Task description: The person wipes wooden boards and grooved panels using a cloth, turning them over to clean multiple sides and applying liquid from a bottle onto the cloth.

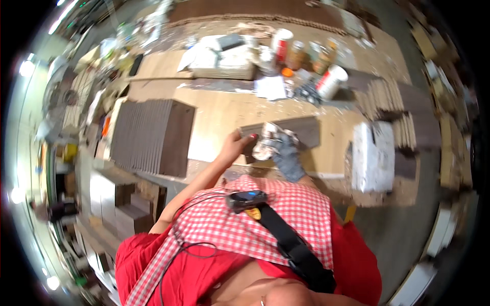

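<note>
A flat grey-brown panel (309, 131) lies across the middle of the workbench in front of me. My left hand (236, 146) is bare and grips the panel's left end, thumb on top and fingers mostly hidden. A grey glove covers my right hand (287, 157), which is closed on a crumpled whitish cloth (266, 143) with brownish marks. That cloth presses on the panel's top face between my two hands. To the left of them stands a tight row of similar grey-brown panels (148, 135), set on edge.
A white wrapped block (373, 157) sits at the right, near more stacked panels (416, 109). Toward the back are a white-and-red can (332, 82), several bottles (323, 60), white paper (270, 87) and a cloth-covered pile (222, 64). Cartons (120, 196) stand beside the bench at left.
</note>
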A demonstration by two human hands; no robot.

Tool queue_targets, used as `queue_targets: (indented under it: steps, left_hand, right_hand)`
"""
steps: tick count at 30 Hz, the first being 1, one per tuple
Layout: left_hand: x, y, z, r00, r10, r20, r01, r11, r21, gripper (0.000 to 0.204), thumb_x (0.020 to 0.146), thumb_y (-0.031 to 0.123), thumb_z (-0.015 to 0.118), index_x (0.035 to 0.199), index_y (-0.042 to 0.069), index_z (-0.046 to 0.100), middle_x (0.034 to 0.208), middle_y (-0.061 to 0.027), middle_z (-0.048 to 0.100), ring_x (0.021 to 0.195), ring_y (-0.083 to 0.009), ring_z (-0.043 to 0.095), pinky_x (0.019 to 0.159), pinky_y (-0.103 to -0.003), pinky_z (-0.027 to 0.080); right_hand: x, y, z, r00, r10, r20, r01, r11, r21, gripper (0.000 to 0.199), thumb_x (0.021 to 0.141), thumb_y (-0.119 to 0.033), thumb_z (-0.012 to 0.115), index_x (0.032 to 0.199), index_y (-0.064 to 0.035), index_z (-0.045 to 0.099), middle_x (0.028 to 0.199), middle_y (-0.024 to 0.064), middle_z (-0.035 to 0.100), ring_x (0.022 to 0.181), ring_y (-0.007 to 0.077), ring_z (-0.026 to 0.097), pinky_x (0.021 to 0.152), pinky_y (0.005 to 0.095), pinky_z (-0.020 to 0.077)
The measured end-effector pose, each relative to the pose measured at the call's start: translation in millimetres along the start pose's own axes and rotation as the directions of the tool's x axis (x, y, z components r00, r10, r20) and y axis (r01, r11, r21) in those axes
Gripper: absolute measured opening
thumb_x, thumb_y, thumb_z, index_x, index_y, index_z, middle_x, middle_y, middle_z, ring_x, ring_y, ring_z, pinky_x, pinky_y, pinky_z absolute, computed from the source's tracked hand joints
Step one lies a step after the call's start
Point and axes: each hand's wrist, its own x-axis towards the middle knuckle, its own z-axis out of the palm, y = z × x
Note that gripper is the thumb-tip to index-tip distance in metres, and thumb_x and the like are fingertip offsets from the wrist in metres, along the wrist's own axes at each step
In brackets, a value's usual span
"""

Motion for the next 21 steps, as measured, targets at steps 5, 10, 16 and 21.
queue_targets:
  steps: [5, 10, 16, 21]
  left_hand:
    - [7, -58, -14, 0.991, -0.113, -0.078, 0.104, 0.989, -0.107, 0.03, 0.09, 0.032, 0.058, 0.095, 0.003, 0.061, 0.066, 0.0004, 0.056, 0.054, -0.0089, 0.05, 0.049, -0.024, 0.041]
    - [-15, -33, 6, 0.98, -0.179, -0.091, 0.132, 0.917, -0.377, 0.042, 0.091, 0.044, 0.051, 0.098, 0.003, 0.061, 0.071, -0.003, 0.058, 0.058, -0.0133, 0.054, 0.053, -0.028, 0.046]
    - [-5, -21, 15, 0.993, -0.113, 0.036, 0.119, 0.966, -0.229, 0.04, 0.092, 0.038, 0.05, 0.106, 0.002, 0.059, 0.084, -0.0053, 0.061, 0.07, -0.0149, 0.059, 0.062, -0.03, 0.05]
    - [-26, 8, 7, 0.965, 0.15, -0.216, -0.151, 0.988, 0.015, 0.027, 0.092, 0.033, 0.051, 0.082, 0.01, 0.061, 0.062, 0.0058, 0.049, 0.052, -0.005, 0.04, 0.045, -0.022, 0.029]
  right_hand:
    - [-25, 98, -11, 0.94, 0.321, -0.118, -0.301, 0.94, 0.158, 0.03, 0.075, -0.005, 0.064, 0.105, -0.0056, 0.062, 0.105, 0.0102, 0.056, 0.095, 0.0235, 0.056, 0.085, 0.0327, 0.0452]
    - [-35, 171, -40, 0.871, 0.445, -0.207, -0.458, 0.889, -0.015, 0.017, 0.078, 0.002, 0.059, 0.094, -0.0015, 0.062, 0.088, 0.0081, 0.058, 0.084, 0.0196, 0.06, 0.079, 0.0318, 0.0485]
    - [-13, 62, -13, 0.994, 0.091, 0.063, -0.1, 0.981, 0.164, 0.02, 0.076, -0.003, 0.058, 0.094, -0.0093, 0.064, 0.092, 0.0069, 0.058, 0.09, 0.0228, 0.055, 0.082, 0.0358, 0.0451]
    - [-7, 9, -3, 0.995, -0.053, -0.081, 0.062, 0.991, 0.118, 0.035, 0.07, -0.001, 0.062, 0.104, -0.0101, 0.062, 0.105, 0.0131, 0.052, 0.102, 0.0295, 0.05, 0.092, 0.0382, 0.041]
